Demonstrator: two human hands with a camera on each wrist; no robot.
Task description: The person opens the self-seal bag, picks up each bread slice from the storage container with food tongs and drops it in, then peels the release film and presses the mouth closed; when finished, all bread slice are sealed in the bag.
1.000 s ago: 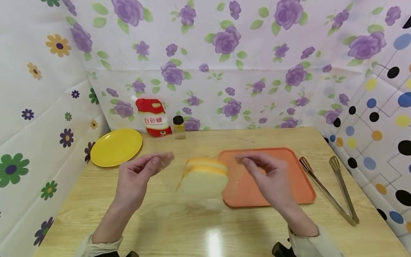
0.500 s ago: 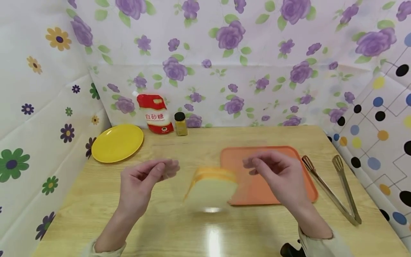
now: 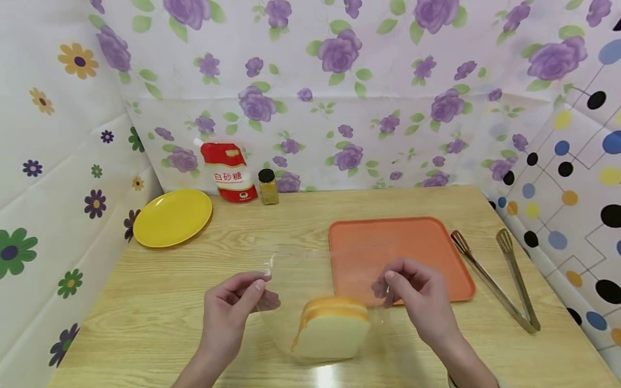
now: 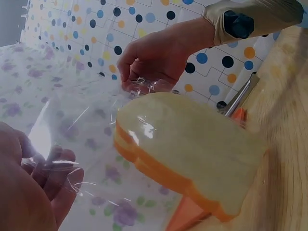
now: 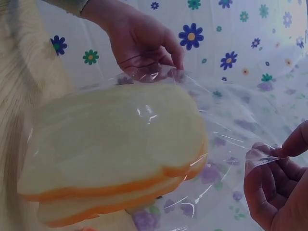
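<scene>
Together, Two Hands Pinch a Clear Bag of Bread

Plainly, the left hand pinches the clear bag between thumb and forefinger at one side, and the right hand pinches it likewise at the other, the hands held apart with film spanning between them. The bread, two pale slices with orange-brown crusts, lies inside the bag, between the hands and nearer the person than their fingertips. Whether the bag's bottom touches the wooden table cannot be told. Glare streaks the film in both wrist views.

Beyond the right hand, an orange tray lies flat, its left part seen through the film. Just to its right, metal tongs lie spread in a V, heads pointing away from the person. At the back left sits a yellow plate; next come a red-and-white pouch, upright against a purple-flowered sheet, and a small black-lidded jar with yellow contents.
</scene>
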